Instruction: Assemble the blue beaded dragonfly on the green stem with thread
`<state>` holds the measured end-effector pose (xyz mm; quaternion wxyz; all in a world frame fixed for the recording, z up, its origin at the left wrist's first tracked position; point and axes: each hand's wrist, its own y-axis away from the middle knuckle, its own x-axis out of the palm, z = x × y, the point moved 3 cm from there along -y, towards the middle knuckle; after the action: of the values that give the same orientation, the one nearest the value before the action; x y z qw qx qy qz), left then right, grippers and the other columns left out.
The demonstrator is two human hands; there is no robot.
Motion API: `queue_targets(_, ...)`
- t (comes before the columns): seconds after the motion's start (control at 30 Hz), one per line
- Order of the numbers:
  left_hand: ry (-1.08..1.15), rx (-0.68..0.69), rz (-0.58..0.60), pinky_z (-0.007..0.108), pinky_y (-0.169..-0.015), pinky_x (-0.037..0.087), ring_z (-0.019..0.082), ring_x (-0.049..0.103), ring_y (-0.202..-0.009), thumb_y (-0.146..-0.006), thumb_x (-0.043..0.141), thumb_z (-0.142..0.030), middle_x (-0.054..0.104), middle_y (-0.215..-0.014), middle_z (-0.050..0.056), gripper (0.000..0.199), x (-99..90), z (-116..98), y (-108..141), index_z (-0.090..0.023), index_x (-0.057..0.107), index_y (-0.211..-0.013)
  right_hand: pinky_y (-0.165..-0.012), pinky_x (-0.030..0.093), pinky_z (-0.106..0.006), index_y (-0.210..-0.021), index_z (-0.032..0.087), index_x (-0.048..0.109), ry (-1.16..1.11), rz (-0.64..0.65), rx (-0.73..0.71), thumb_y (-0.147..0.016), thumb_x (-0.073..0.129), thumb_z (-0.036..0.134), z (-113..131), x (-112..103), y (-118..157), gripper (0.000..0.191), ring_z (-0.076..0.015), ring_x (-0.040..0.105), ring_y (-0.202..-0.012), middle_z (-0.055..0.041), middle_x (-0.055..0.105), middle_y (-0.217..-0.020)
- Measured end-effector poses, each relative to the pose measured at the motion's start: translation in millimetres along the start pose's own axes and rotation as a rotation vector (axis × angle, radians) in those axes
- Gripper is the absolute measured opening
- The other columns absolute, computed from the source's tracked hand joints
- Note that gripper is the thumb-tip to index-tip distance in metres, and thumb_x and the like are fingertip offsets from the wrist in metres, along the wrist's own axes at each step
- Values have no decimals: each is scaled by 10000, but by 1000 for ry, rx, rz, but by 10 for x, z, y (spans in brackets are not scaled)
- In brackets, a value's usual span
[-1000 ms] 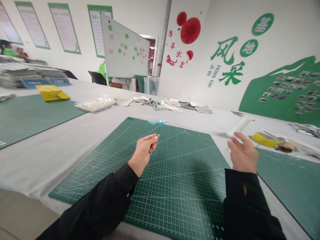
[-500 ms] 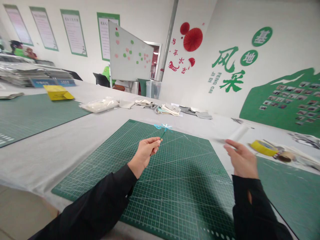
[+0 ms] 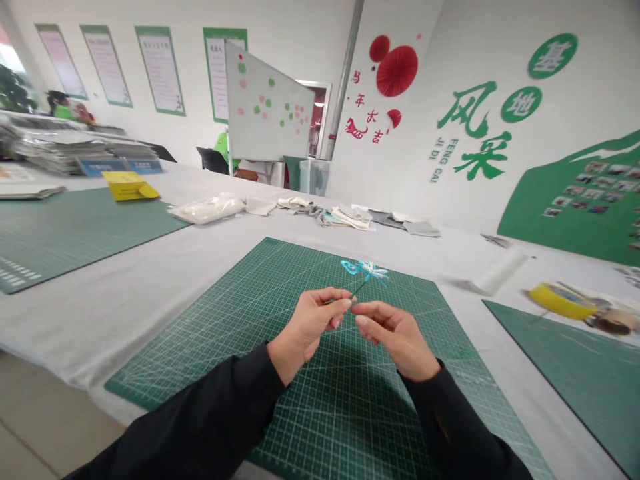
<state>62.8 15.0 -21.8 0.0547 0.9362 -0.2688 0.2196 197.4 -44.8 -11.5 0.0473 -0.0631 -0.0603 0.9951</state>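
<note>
Pinching a thin green stem (image 3: 359, 289) between thumb and fingertips, the left hand (image 3: 307, 327) holds it tilted up and to the right above a green cutting mat (image 3: 200, 320) printed with a fine white grid. At the stem's top sits a turquoise wire ornament (image 3: 364, 269), all thin, glossy loops; its exact shape is hard to make out. The right hand (image 3: 395, 331) curls inward, its fingertips (image 3: 361, 320) just beside the left hand's, and whether they touch the stem cannot be told. The stem's lower end is hidden by the fingers. Black sleeves (image 3: 440, 413) cover both forearms and run out of the frame. Beyond the mat, on a pale cloth (image 3: 75, 333), lie fabric scraps (image 3: 350, 217), a plastic bag (image 3: 207, 210), a white roll (image 3: 500, 272) and blurred yellow tape (image 3: 563, 301).
</note>
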Motion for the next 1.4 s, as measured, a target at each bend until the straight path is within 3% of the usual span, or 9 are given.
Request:
queue_targets(0.17,-4,-2,4,172,-429,242,29,379,-427,-653,739,-249,490,-489,-42,201,38,-8,29,-112,671,-782,-382,322,-192,-987,184,632,-67,-135,57,-706,708,427,-15,31,46,379,-59,464,-439,21,608,-641)
queue_targets(0.43,-26,-1,-10,178,-432,277,28,382,-426,-641,748,-260,479,-507,-47,220,33,-29,27,-115,674,-789,-318,269,-160,-1058,185,547,-186,25,161,-736,676,446,31,107,106,435,-44,467,-355,1,654,-699)
queue_targets(0.57,-35,-5,-23,185,-430,284,25,373,-421,-628,755,-265,483,-521,-44,224,44,-39,34,-110,673,-768,-320,196,-171,-1079,176,539,-165,107,148,-746,672,426,18,121,103,437,-11,354,-308,-1,657,-676)
queue_targets(0.67,-34,-4,-26,181,-423,260,25,375,-417,-631,753,-258,490,-511,-41,217,37,-33,28,-111,672,-769,-340,119,-183,-1016,165,583,-245,83,157,-757,664,420,-12,112,96,372,0,223,-311,74,521,-500)
queue_targets(0.8,-1,-8,14,179,-412,226,26,387,-411,-649,736,-238,509,-513,-32,188,37,-24,22,-111,674,-773,-392,120,-200,-844,160,650,-297,-43,133,-722,702,406,-39,61,92,280,-21,196,-387,105,326,-433)
queue_targets(1.07,96,-37,72,184,-402,186,20,403,-409,-620,753,-228,548,-575,-14,203,105,-44,55,-102,681,-763,-453,270,-233,-826,207,688,-20,-263,-115,-745,676,361,13,19,115,175,-82,369,-495,9,573,-618)
queue_targets(1.27,112,-16,68,178,-404,198,25,410,-415,-637,747,-224,539,-552,-17,189,91,-31,47,-110,681,-773,-414,263,-242,-874,217,669,425,-413,-327,-822,580,301,122,106,217,133,-91,317,-419,46,445,-491)
queue_targets(1.4,57,14,49,171,-418,234,33,409,-420,-670,724,-218,493,-480,-38,164,80,-24,50,-115,678,-789,-456,327,-257,-892,220,663,561,-413,-400,-850,543,276,121,146,237,139,-113,416,-476,12,520,-584)
